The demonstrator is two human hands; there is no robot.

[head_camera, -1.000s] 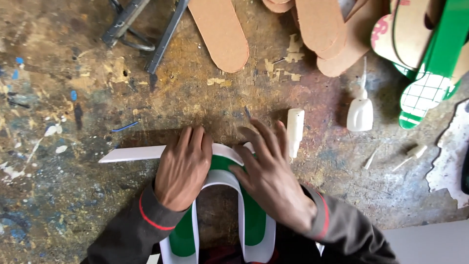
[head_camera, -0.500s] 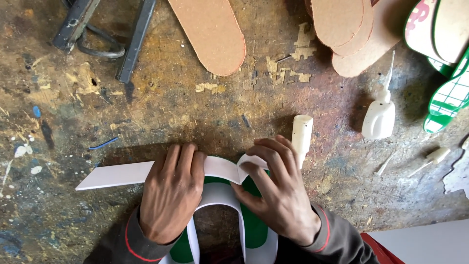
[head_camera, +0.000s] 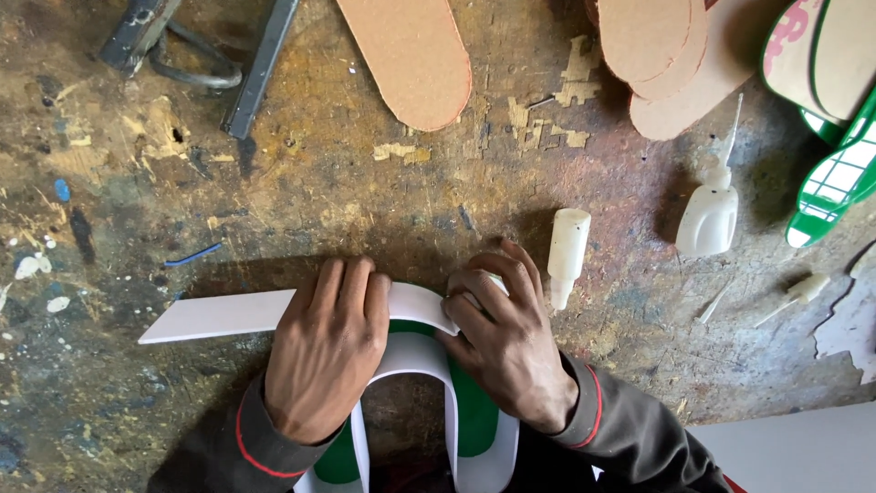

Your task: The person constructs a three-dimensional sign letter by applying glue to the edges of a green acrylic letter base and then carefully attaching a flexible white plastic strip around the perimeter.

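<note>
A green U-shaped piece (head_camera: pixel 475 411) with a white edge lies at the near side of the worn workbench (head_camera: pixel 365 201). A long white strip (head_camera: pixel 214 315) runs from the left and bends over the top of the U. My left hand (head_camera: pixel 324 356) lies flat on the strip at the top of the curve, fingers together. My right hand (head_camera: pixel 506 338) presses the strip's end against the upper right of the green piece with its fingertips.
A small white bottle (head_camera: pixel 566 251) lies just right of my right hand. A nozzle bottle (head_camera: pixel 710 215) stands further right. Brown sole-shaped cutouts (head_camera: pixel 411 55) lie at the top, a dark metal tool (head_camera: pixel 173 46) top left, green-and-white pieces (head_camera: pixel 839 173) at the right.
The view has drifted, so everything sits lower and further right in the picture. My hands stay on the white strip, with the right fingers curling further over its end.
</note>
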